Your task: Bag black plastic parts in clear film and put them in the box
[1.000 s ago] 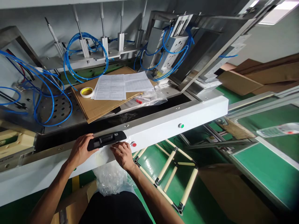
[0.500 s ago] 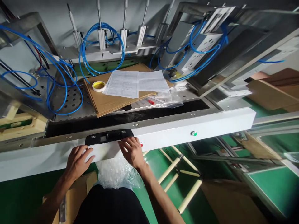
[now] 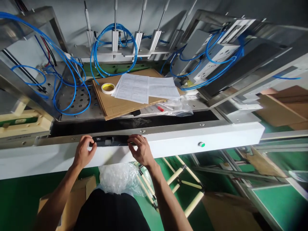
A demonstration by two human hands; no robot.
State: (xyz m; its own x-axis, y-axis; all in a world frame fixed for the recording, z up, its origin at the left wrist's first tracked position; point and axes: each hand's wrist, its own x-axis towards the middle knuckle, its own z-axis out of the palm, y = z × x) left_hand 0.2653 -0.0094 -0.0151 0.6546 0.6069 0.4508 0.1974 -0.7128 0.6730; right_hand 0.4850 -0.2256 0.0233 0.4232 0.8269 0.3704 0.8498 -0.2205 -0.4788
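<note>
A long black plastic part [image 3: 117,140] with a small square opening lies along the front ledge of the machine. My left hand [image 3: 84,150] pinches its left end between thumb and fingers. At the right end, my right hand [image 3: 141,148] grips it the same way, thumb below and fingers on top. Both fingertips cover the ends of the part. Beneath it runs the white front panel [image 3: 173,142] of the machine.
Behind the ledge, cardboard sheets [image 3: 103,104] carry printed papers [image 3: 134,88] and a tape roll [image 3: 108,88]. Blue air hoses [image 3: 95,61] loop around. A green button [image 3: 201,144] sits on the panel. Below are a clear plastic bag [image 3: 117,176] and a pipe frame [image 3: 178,175].
My hands have closed on the two ends of the black part, which now appears tilted and narrower. The view has shifted slightly, so the machine appears farther right.
</note>
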